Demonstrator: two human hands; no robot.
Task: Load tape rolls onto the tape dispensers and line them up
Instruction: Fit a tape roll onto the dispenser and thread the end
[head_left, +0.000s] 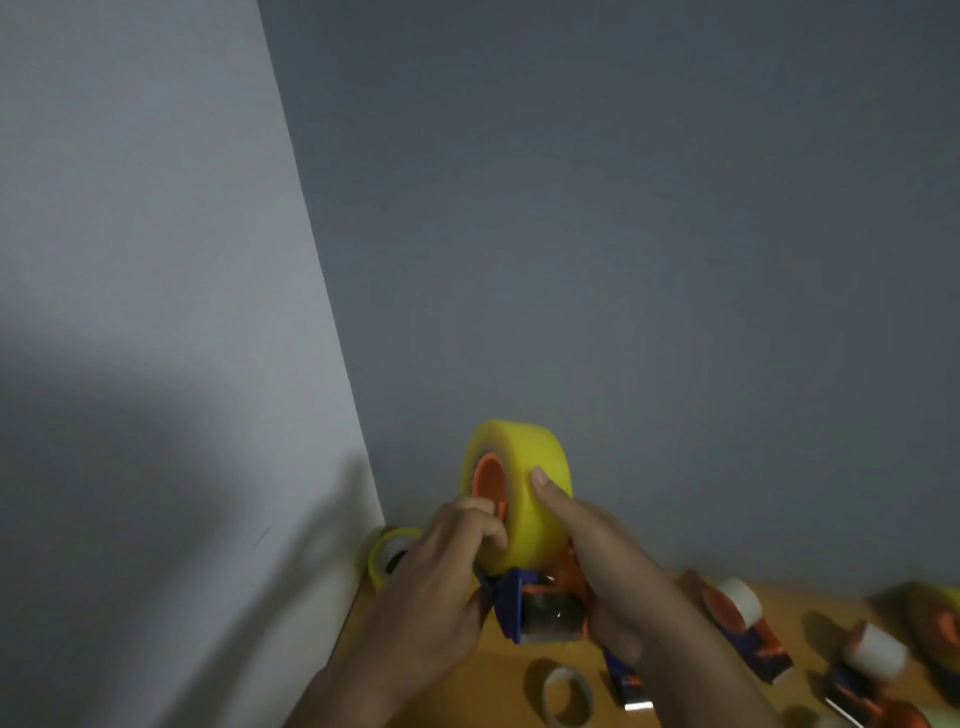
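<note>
The left hand (441, 577) curls its fingers on the yellow roll (524, 493) at its orange hub (491, 480). The right hand (597, 551) grips the dispenser (540, 608), thumb flat on the roll, which sits on the dispenser, raised above the table (493, 675). Two loaded dispensers (748, 629) (862, 670) lie to the right. A loose roll (569, 696) lies below; another (389, 553) stands in the corner.

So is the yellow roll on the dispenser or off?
On: the yellow roll sits round the dispenser's orange hub, with both hands holding the assembly.
</note>
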